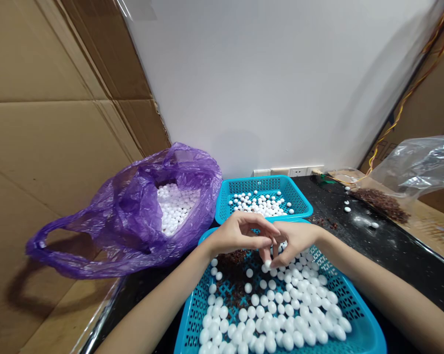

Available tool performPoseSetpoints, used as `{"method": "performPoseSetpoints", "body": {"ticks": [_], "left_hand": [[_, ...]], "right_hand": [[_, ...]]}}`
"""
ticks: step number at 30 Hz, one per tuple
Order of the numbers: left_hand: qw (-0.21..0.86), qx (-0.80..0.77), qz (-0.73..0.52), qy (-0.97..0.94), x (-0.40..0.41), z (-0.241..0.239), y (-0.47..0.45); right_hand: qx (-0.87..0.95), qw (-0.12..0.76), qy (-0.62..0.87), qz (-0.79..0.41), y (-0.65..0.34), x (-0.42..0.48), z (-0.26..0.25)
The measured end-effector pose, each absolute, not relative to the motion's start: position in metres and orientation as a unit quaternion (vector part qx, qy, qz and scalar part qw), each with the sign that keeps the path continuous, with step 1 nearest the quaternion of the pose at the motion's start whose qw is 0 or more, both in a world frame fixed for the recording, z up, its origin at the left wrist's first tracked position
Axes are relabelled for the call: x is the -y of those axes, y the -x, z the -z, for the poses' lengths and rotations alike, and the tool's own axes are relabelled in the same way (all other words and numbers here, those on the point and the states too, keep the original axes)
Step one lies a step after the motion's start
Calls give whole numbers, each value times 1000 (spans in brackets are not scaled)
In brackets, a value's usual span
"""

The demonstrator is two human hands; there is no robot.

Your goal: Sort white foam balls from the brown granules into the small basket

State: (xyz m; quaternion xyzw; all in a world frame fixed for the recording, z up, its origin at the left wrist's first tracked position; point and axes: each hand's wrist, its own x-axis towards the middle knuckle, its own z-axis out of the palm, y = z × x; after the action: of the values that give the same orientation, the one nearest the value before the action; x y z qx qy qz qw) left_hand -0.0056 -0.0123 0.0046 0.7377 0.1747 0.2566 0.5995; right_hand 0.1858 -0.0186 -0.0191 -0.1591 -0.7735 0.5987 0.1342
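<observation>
Both my hands meet over the far end of the nearer turquoise plastic basket [365, 314]. My right hand [293, 238] pinches a small white ball [268, 264] between thumb and fingertip. Right beside it, my left hand [236, 231] has thumb and forefinger brought together; whatever lies between them is too small or hidden to name. Below the hands, many white balls [299, 324] fill the front and right of the basket. Dark reddish-brown bits [236, 280] lie on its left side, with a few balls among them.
A second turquoise basket [301, 199] with white balls stands behind. At left, a purple plastic bag [129, 196] holds more balls. To the right are brown bits [382, 204], a clear plastic bag [421, 162] and stray balls on the black tabletop [395, 255]. Cardboard [41, 147] borders the left.
</observation>
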Motion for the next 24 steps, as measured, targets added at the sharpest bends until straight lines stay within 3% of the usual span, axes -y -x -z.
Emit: {"method": "performPoseSetpoints", "body": {"ticks": [6, 13, 24], "left_hand": [[593, -232, -425, -644, 5, -2, 4], [607, -246, -484, -580, 4, -5, 2], [595, -251, -451, -616, 1, -1, 2]], "right_hand": [[678, 303, 146, -654, -185, 15, 24], [590, 458, 181, -640, -188, 10, 21], [560, 487, 176, -647, -189, 11, 20]]}}
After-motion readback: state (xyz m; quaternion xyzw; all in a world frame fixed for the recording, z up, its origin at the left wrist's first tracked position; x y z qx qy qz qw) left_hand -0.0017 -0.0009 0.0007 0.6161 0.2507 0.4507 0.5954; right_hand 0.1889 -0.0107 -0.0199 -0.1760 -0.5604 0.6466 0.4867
